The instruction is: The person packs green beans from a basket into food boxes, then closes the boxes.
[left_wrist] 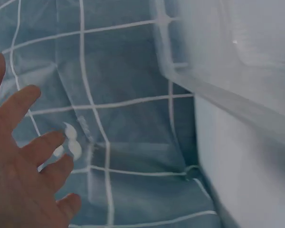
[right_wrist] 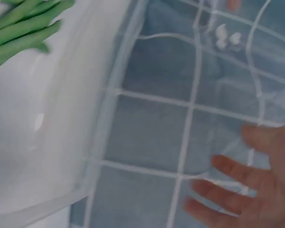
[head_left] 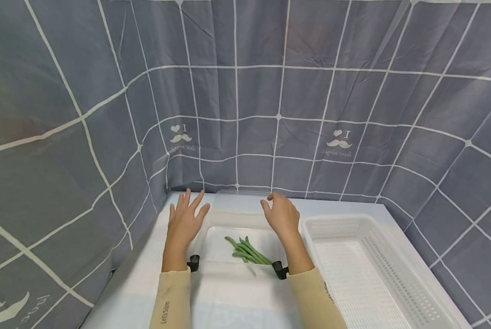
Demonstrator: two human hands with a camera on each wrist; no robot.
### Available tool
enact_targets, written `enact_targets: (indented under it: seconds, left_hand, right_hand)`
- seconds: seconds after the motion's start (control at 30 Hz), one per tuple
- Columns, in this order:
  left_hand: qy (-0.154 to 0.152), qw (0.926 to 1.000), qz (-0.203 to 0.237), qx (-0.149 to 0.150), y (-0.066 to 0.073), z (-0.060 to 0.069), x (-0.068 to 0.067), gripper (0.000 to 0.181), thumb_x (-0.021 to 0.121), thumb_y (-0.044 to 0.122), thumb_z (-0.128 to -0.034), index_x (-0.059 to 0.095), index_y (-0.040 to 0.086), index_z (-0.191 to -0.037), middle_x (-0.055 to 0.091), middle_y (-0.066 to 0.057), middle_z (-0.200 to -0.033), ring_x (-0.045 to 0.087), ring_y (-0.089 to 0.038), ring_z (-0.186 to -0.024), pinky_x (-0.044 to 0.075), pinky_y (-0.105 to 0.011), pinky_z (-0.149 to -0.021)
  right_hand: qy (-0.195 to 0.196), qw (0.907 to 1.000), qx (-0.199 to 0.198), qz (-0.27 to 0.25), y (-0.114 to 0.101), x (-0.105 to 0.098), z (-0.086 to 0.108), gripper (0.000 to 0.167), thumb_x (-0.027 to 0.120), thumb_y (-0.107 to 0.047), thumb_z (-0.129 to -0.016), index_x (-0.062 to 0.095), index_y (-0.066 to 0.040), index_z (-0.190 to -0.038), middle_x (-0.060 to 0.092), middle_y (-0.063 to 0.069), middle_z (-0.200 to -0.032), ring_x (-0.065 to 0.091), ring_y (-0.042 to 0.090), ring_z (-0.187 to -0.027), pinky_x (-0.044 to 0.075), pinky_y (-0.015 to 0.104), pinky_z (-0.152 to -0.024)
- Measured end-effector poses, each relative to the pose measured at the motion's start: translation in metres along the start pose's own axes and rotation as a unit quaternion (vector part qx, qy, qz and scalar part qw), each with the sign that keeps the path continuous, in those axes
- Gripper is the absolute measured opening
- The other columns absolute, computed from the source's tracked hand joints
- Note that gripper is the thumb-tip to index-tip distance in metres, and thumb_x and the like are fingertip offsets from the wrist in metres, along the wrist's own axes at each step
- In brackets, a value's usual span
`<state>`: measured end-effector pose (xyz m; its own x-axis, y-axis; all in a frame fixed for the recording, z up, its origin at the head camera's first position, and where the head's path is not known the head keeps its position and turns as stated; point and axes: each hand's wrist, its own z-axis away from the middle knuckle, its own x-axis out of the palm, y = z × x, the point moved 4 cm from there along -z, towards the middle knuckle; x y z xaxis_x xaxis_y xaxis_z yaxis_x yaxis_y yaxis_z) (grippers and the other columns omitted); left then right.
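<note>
Several green beans (head_left: 249,251) lie in a loose bunch inside a clear plastic container (head_left: 212,267) on the white table. My left hand (head_left: 184,221) is above the container's left side, fingers spread; the left wrist view shows the same hand (left_wrist: 33,166) apart from the container wall (left_wrist: 237,104). Over the right side is my right hand (head_left: 283,214), its fingers slightly bent. In the right wrist view that hand (right_wrist: 247,180) has its fingers apart, with the beans (right_wrist: 26,28) at upper left. A faint transparent edge (head_left: 243,192) shows between the hands; whether either touches it is unclear.
A white perforated basket (head_left: 377,224) stands to the right of the container on the table (head_left: 138,274). Grey curtain (head_left: 253,91) with white grid lines closes off the back and both sides. Black wrist straps (head_left: 280,270) sit on both arms.
</note>
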<state>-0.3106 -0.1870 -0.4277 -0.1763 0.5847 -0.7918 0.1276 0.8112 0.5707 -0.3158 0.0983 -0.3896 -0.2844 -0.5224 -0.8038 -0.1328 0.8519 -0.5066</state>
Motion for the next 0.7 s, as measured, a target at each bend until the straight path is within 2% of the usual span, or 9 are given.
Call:
enact_targets:
  seconds: [0.03,0.07,0.1,0.17,0.23,0.3,0.43,0.6,0.7]
  left_hand:
    - [0.003,0.9999,-0.012,0.004,0.008,-0.004,-0.003,0.065,0.042,0.057,-0.1114,0.032,0.028,-0.168,0.006,-0.015,-0.18,-0.001,-0.039,-0.168,-0.007,-0.067,-0.133]
    - [0.005,0.9997,-0.023,0.007,0.016,-0.009,-0.005,0.065,0.041,0.057,-0.1116,0.031,0.028,-0.169,0.004,-0.015,-0.18,-0.002,-0.039,-0.168,-0.008,-0.067,-0.133]
    - [0.005,0.9994,-0.032,0.011,0.022,-0.014,-0.006,0.065,0.04,0.057,-0.1116,0.03,0.028,-0.169,0.003,-0.015,-0.18,-0.003,-0.039,-0.168,-0.008,-0.067,-0.132]
    - [0.002,0.9987,-0.049,0.016,0.034,-0.022,-0.005,0.065,0.039,0.057,-0.1117,0.029,0.028,-0.169,0.002,-0.016,-0.18,-0.004,-0.04,-0.168,-0.008,-0.068,-0.132]
    - [-0.003,0.9978,-0.064,0.017,0.043,-0.029,0.0,0.066,0.039,0.058,-0.1116,0.027,0.029,-0.17,0.002,-0.016,-0.18,-0.003,-0.041,-0.168,-0.007,-0.068,-0.132]
    - [-0.005,0.997,-0.075,0.018,0.048,-0.033,0.008,0.067,0.039,0.059,-0.1109,0.027,0.03,-0.17,0.003,-0.016,-0.18,-0.002,-0.042,-0.167,-0.007,-0.069,-0.132]
    - [-0.012,0.996,-0.087,0.019,0.054,-0.036,0.026,0.067,0.042,0.06,-0.1097,0.029,0.03,-0.169,0.005,-0.017,-0.18,-0.002,-0.043,-0.167,-0.004,-0.071,-0.131]
    - [-0.043,0.9947,-0.093,0.006,0.053,-0.033,0.047,0.067,0.041,0.06,-0.1096,0.03,0.031,-0.169,0.006,-0.017,-0.18,-0.004,-0.042,-0.167,-0.005,-0.071,-0.131]
    - [-0.059,0.994,-0.092,-0.003,0.051,-0.032,0.055,0.066,0.04,0.06,-0.1099,0.031,0.031,-0.168,0.007,-0.017,-0.18,-0.001,-0.043,-0.167,-0.002,-0.072,-0.131]
  right_hand:
    - [-0.001,1.0,0.004,0.0,0.005,0.002,0.0,0.045,0.062,-0.042,-0.106,0.069,-0.011,-0.136,0.071,0.018,-0.136,0.068,0.039,-0.119,0.057,0.057,-0.094]
    - [-0.006,0.9999,0.01,0.002,0.011,0.005,0.0,0.052,0.058,-0.046,-0.107,0.064,-0.012,-0.145,0.061,0.019,-0.152,0.057,0.042,-0.139,0.048,0.065,-0.109]
    - [-0.013,0.9998,0.015,0.004,0.017,0.009,-0.001,0.058,0.054,-0.05,-0.108,0.056,-0.014,-0.153,0.048,0.019,-0.164,0.041,0.043,-0.155,0.035,0.071,-0.121]
    - [-0.032,0.999,0.031,0.006,0.032,0.018,0.0,0.068,0.046,-0.056,-0.109,0.041,-0.017,-0.164,0.026,0.019,-0.176,0.012,0.044,-0.166,0.011,0.076,-0.128]
    - [-0.051,0.9975,0.047,0.011,0.045,0.027,0.004,0.073,0.039,-0.06,-0.11,0.029,-0.02,-0.169,0.013,0.018,-0.179,-0.001,0.043,-0.167,0.0,0.076,-0.129]
    - [-0.059,0.9966,0.054,0.019,0.054,0.036,0.009,0.075,0.036,-0.062,-0.11,0.024,-0.021,-0.171,0.01,0.018,-0.179,-0.004,0.043,-0.167,-0.002,0.075,-0.129]
    - [-0.065,0.996,0.056,0.026,0.066,0.048,0.017,0.076,0.035,-0.063,-0.109,0.025,-0.02,-0.17,0.012,0.02,-0.178,0.0,0.045,-0.167,0.001,0.075,-0.13]
    - [-0.067,0.9955,0.062,0.025,0.074,0.053,0.021,0.074,0.035,-0.062,-0.11,0.028,-0.018,-0.17,0.015,0.022,-0.177,0.001,0.045,-0.167,0.0,0.073,-0.131]
    - [-0.062,0.9959,0.058,0.029,0.075,0.054,0.018,0.074,0.036,-0.061,-0.11,0.029,-0.016,-0.169,0.016,0.024,-0.177,0.005,0.045,-0.167,0.003,0.069,-0.133]
